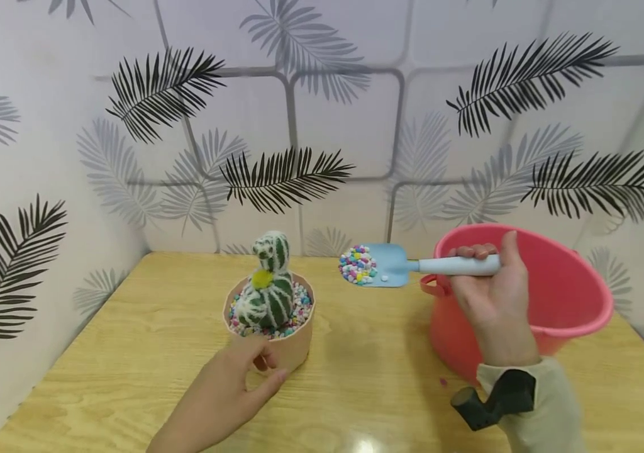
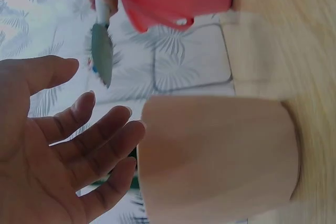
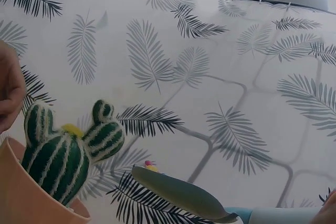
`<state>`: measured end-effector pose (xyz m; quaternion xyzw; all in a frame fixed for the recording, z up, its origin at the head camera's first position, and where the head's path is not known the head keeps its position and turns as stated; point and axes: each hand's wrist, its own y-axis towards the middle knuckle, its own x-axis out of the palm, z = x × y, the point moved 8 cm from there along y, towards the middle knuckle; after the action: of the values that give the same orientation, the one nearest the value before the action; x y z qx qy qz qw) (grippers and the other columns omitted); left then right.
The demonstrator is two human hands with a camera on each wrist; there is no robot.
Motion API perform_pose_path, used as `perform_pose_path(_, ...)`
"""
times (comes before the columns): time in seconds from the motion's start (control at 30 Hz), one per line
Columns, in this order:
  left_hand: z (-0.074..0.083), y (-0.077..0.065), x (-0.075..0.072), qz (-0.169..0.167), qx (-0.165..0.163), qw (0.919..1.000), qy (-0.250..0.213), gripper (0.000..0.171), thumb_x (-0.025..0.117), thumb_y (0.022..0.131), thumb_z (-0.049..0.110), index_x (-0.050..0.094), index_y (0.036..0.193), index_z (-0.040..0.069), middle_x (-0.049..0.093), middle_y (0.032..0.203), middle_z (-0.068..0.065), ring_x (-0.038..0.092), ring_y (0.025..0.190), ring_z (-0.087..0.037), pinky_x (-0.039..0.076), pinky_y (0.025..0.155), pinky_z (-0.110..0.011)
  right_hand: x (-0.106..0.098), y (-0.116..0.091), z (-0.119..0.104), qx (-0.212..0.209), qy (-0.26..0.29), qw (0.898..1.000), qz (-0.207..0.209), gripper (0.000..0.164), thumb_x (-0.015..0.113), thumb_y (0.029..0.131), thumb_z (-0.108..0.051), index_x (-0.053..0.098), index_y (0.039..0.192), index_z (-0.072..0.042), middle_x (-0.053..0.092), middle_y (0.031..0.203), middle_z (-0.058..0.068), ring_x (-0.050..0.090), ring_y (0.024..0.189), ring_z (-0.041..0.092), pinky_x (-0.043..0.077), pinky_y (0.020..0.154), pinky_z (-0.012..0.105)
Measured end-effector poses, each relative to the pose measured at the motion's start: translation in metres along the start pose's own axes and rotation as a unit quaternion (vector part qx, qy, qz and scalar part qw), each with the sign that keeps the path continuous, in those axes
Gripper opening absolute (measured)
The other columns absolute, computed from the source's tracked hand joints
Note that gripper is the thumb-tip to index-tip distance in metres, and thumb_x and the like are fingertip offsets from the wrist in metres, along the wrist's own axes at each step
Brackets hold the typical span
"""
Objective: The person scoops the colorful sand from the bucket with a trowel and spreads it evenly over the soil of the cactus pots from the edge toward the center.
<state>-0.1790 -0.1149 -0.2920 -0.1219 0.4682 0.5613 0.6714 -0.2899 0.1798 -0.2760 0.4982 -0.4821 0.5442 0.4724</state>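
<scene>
My right hand [image 1: 494, 289] grips the pale handle of a small blue garden trowel [image 1: 392, 261], raised beside the red bucket. Colourful pebbles [image 1: 358, 264] are heaped toward the blade's tip. To its left, a potted cactus [image 1: 271, 296] with white stripes and a yellow flower stands in a peach pot [image 1: 294, 352], with more pebbles around its base. Close to the front of that pot is my left hand [image 1: 231, 384], its fingers loosely bent and the palm bare in the left wrist view. The fingertips [image 2: 137, 129] come right to the pot's rim there.
A red bucket [image 1: 446, 340] stands at the right of the wooden table [image 1: 158, 314], its wide mouth tilted. One small pink bit [image 1: 443, 382] lies on the wood near it. Behind the table hangs a leaf-patterned curtain [image 1: 350, 126].
</scene>
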Motion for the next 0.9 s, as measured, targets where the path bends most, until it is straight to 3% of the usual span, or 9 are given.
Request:
perform_pose_path(0.23, -0.02, -0.004, -0.026, 0.022, -0.041, 0.9989, 0.006, 0.011, 0.069, 0.088, 0.025, 0.06, 0.091, 0.019, 0.059, 0.085, 0.014, 0.057, 0.081, -0.003, 0.047, 0.068, -0.026, 0.002, -0.003, 0.013, 0.002, 0.002, 1.0, -0.003, 0.042, 0.059, 0.093, -0.034, 0.042, 0.07, -0.003, 0.044, 0.061, 0.012, 0.041, 0.062, 0.024, 0.03, 0.077, 0.03)
perform_pose_path(0.43, -0.048, -0.005, -0.039, 0.031, -0.127, 0.9915, -0.001, 0.022, 0.068, 0.088, 0.033, 0.058, 0.091, 0.014, 0.061, 0.089, 0.004, 0.059, 0.085, -0.011, 0.047, 0.072, -0.033, 0.002, -0.008, 0.019, -0.009, -0.01, 1.0, 0.002, 0.039, 0.06, 0.092, -0.033, 0.046, 0.073, -0.002, 0.044, 0.06, 0.012, 0.043, 0.06, 0.024, 0.031, 0.08, 0.029)
perform_pose_path(0.53, -0.062, -0.004, -0.044, 0.03, -0.156, 0.9871, -0.019, 0.035, 0.067, 0.088, 0.037, 0.052, 0.103, 0.009, 0.058, 0.101, -0.004, 0.058, 0.093, -0.017, 0.046, 0.073, -0.032, 0.004, -0.011, 0.026, -0.01, -0.033, 0.999, 0.006, 0.038, 0.059, 0.093, -0.034, 0.047, 0.074, -0.004, 0.044, 0.062, 0.01, 0.043, 0.064, 0.023, 0.029, 0.084, 0.029)
perform_pose_path(0.7, -0.08, 0.005, -0.048, 0.018, -0.148, 0.9865, -0.067, 0.062, 0.066, 0.089, 0.036, 0.035, 0.133, 0.005, 0.045, 0.129, -0.014, 0.048, 0.112, -0.027, 0.043, 0.08, -0.036, 0.007, -0.017, 0.036, -0.014, -0.048, 0.999, 0.0, 0.04, 0.057, 0.094, -0.035, 0.045, 0.071, -0.005, 0.044, 0.062, 0.008, 0.042, 0.065, 0.021, 0.029, 0.082, 0.029)
perform_pose_path(0.9, -0.104, 0.019, -0.038, -0.015, -0.089, 0.9853, -0.145, 0.068, 0.066, 0.09, 0.022, 0.026, 0.143, 0.008, 0.033, 0.146, -0.012, 0.037, 0.129, -0.033, 0.041, 0.092, -0.039, 0.0, -0.025, 0.044, -0.022, -0.057, 0.998, 0.015, 0.043, 0.059, 0.093, -0.035, 0.043, 0.066, -0.005, 0.045, 0.06, 0.007, 0.044, 0.064, 0.019, 0.031, 0.08, 0.029)
